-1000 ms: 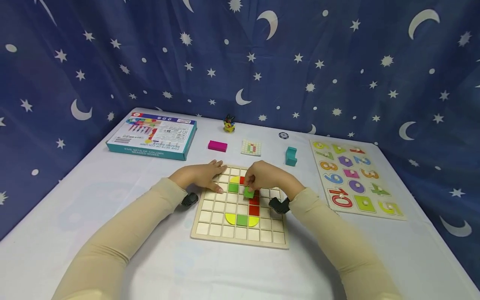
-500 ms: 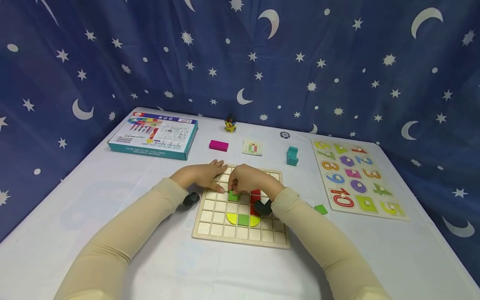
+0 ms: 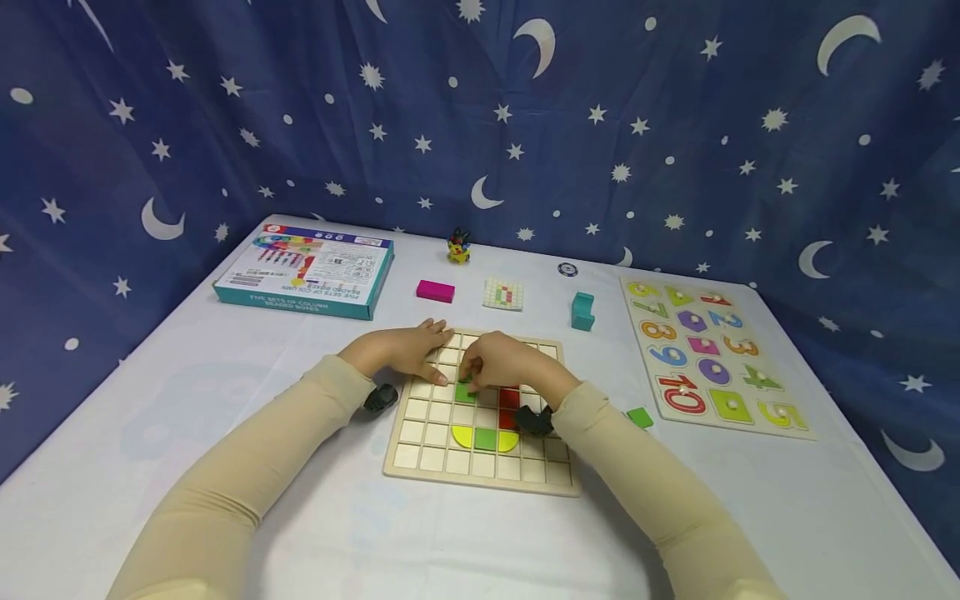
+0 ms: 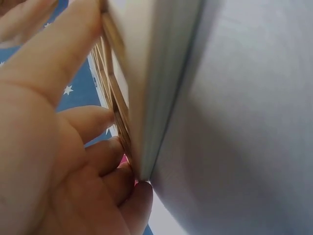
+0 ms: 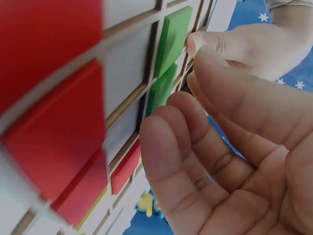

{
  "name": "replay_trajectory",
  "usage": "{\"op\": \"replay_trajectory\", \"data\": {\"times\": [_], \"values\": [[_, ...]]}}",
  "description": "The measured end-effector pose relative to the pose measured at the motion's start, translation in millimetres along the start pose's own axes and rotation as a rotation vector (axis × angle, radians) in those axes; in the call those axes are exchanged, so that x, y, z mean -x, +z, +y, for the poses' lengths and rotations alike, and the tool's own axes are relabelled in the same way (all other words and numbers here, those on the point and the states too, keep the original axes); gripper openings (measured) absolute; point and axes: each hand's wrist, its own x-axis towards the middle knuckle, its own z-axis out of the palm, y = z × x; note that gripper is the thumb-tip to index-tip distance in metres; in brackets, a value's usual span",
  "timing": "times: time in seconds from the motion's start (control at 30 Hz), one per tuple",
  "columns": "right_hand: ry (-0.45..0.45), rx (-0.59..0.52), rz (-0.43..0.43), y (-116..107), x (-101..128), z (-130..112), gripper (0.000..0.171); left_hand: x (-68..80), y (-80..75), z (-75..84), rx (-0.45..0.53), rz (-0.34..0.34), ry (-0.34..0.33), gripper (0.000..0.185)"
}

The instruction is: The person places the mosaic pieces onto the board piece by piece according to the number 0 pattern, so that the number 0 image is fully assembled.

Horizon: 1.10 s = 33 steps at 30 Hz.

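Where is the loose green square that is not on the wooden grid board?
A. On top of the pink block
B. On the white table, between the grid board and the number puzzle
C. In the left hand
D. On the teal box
B: the green square lies flat on the table, right of the grid board and left of the number puzzle.

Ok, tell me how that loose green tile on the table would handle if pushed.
The green tile looks flat and thin, so it would likely slide over the table rather than roll or tip. It seems stiff and light, like the tiles in the board. Its low edge may resist pinching.

green tile, starry blue backdrop
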Motion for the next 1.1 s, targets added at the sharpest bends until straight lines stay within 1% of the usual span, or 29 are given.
{"op": "replay_trajectory", "data": {"times": [0.13, 0.23, 0.5, 0.77, 0.93, 1.1], "values": [[0.002, -0.003, 0.006, -3, 13, 9, 0.014, -1.7, -0.2, 0.7, -0.003, -0.007, -0.002, 0.091], [0.037, -0.008, 0.015, -4, 26, 21, 0.013, -2.2, 0.8, 0.6, 0.002, -0.005, 0.005, 0.091], [0.094, -0.042, 0.049, -11, 76, 70, 0.017, -1.8, 0.2, -0.1, 0.002, -0.01, -0.004, 0.091], [0.216, -0.023, 0.067, -26, 123, 112, 0.018, -3.9, 0.1, -1.5, 0.015, -0.008, -0.015, 0.091], [0.243, -0.028, 0.06, -28, 143, 129, 0.021, -3.3, -0.3, -0.7, 0.026, -0.006, -0.019, 0.091], [0.278, -0.07, 0.048, -20, 152, 137, 0.029, -2.4, -0.7, 0.6, 0.03, -0.007, -0.024, 0.091]]}}
